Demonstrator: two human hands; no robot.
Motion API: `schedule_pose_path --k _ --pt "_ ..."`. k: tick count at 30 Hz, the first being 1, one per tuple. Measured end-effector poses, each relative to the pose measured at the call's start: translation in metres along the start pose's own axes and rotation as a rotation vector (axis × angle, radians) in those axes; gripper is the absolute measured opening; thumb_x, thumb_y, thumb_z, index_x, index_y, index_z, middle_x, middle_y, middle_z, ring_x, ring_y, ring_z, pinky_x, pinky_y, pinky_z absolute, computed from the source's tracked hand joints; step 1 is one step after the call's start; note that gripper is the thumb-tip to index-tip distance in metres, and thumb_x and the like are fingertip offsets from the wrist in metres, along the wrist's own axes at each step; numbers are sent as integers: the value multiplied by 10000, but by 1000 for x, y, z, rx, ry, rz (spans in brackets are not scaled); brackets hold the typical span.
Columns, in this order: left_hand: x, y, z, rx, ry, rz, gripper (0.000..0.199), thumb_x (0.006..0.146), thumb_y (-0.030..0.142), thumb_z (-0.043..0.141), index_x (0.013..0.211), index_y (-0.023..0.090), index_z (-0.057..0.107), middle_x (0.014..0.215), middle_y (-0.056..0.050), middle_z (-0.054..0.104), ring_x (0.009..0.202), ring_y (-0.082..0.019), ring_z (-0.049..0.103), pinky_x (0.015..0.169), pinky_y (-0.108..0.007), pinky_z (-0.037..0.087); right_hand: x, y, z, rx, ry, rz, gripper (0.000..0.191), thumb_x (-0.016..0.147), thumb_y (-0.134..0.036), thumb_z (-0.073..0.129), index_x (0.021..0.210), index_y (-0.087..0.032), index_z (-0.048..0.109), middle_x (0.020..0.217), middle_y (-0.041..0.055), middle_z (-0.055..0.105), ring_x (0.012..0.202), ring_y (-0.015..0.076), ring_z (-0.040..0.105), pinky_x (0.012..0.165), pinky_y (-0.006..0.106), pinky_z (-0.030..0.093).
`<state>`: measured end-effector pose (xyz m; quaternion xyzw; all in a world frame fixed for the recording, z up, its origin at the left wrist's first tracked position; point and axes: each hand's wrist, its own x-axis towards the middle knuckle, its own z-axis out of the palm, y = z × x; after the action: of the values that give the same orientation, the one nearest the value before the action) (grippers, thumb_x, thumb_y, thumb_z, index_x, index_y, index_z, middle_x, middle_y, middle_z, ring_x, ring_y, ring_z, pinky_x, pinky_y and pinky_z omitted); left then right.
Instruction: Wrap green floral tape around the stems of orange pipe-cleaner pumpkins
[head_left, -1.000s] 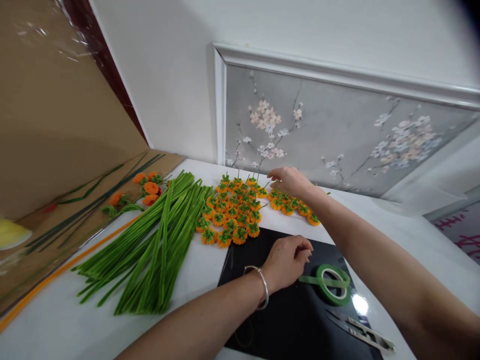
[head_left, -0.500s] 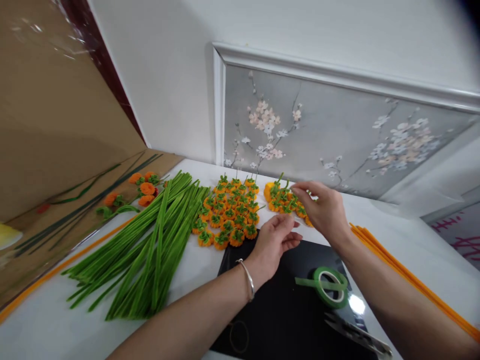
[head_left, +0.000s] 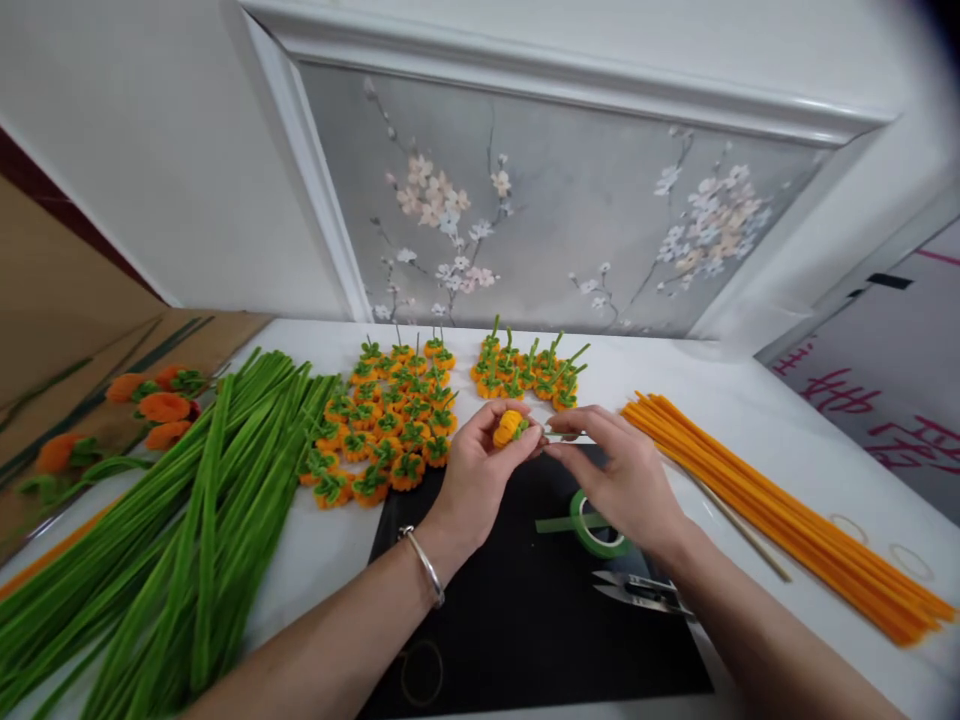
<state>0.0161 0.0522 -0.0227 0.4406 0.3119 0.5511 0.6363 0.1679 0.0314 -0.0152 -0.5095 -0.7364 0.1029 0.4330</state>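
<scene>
A small orange chenille pumpkin (head_left: 509, 428) with a green top is pinched between the thumb and fingers of my left hand (head_left: 480, 465), over the far edge of the black mat (head_left: 487, 600). Its thin stem (head_left: 559, 433) points right, and the fingertips of my right hand (head_left: 619, 470) are closed on that stem. Behind my hands stands a small group of similar pumpkins (head_left: 529, 370) with green stems sticking up. A larger cluster of pumpkins (head_left: 386, 420) lies to the left of them. Below my right hand are a roll of green tape (head_left: 600, 530) and thread snips (head_left: 641, 590).
Green chenille stems (head_left: 202, 520) are heaped at left. Orange chenille stems (head_left: 780, 510) lie at right beside a thin stick (head_left: 742, 530). Orange flowers (head_left: 161, 405) rest on cardboard at far left. A framed floral panel (head_left: 562, 220) rises behind the white table (head_left: 615, 365).
My hands have drawn back from the small pumpkin group and come together, now with one pumpkin between them. The view has turned to the right, showing more orange stems.
</scene>
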Motion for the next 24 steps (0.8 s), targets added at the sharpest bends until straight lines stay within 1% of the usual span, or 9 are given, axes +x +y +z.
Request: schedule_pose_path --k 2,4,9,12,14,16,19,22,24 --pt "0 -2 -1 95 6 47 172 733 196 696 887 195 620 847 22 587 774 -96 550 746 -205 464 -1 1 2 -21 -6 -19 57 857 -246 600 873 -218 646 854 25 687 802 181 634 769 312 455" --pt "1 -4 -2 174 23 81 168 734 201 697 884 199 620 834 23 588 777 -97 536 743 -192 444 -1 2 4 -19 -7 -11 84 874 -229 573 839 -219 649 819 20 683 776 172 629 752 299 448" --pt "2 -4 -4 284 27 125 168 742 214 695 890 209 617 826 29 595 762 -96 534 733 -189 431 0 1 0 47 -59 60 77 847 -265 605 867 -214 659 834 21 684 782 172 619 732 273 443" --pt "1 -2 -3 348 28 141 163 740 207 693 885 204 619 814 31 605 749 -94 548 724 -188 434 2 -1 -4 111 -144 149 221 885 -348 534 775 -190 642 711 6 646 656 144 572 607 241 419" --pt "0 -2 -1 377 26 142 169 735 198 693 887 194 618 807 26 611 736 -96 555 716 -196 438 3 -2 -5 156 -193 203 307 915 -356 471 706 -178 610 639 -8 599 599 125 527 547 225 388" --pt "0 -2 0 388 27 126 182 737 198 690 903 185 616 799 20 608 717 -97 548 701 -206 437 3 -3 -5 163 -192 207 283 915 -327 475 711 -174 598 638 -15 580 593 116 510 540 220 375" --pt "0 -4 1 359 53 104 197 741 213 694 919 186 614 791 21 577 699 -89 519 685 -213 424 2 -4 -4 69 -122 98 185 906 -247 508 761 -178 601 699 -8 601 644 121 530 606 239 378" --pt "1 -6 0 271 58 73 228 729 227 717 927 196 607 773 29 542 697 -84 502 690 -219 419 1 -1 -2 -96 -61 -101 152 909 -185 503 795 -179 604 765 12 634 729 142 562 709 286 366" --pt "1 -7 0 215 51 45 256 720 235 730 940 202 602 762 31 535 698 -85 499 699 -226 422 0 1 -1 -205 -27 -215 154 917 -179 494 815 -174 610 783 28 651 757 155 571 730 311 353"
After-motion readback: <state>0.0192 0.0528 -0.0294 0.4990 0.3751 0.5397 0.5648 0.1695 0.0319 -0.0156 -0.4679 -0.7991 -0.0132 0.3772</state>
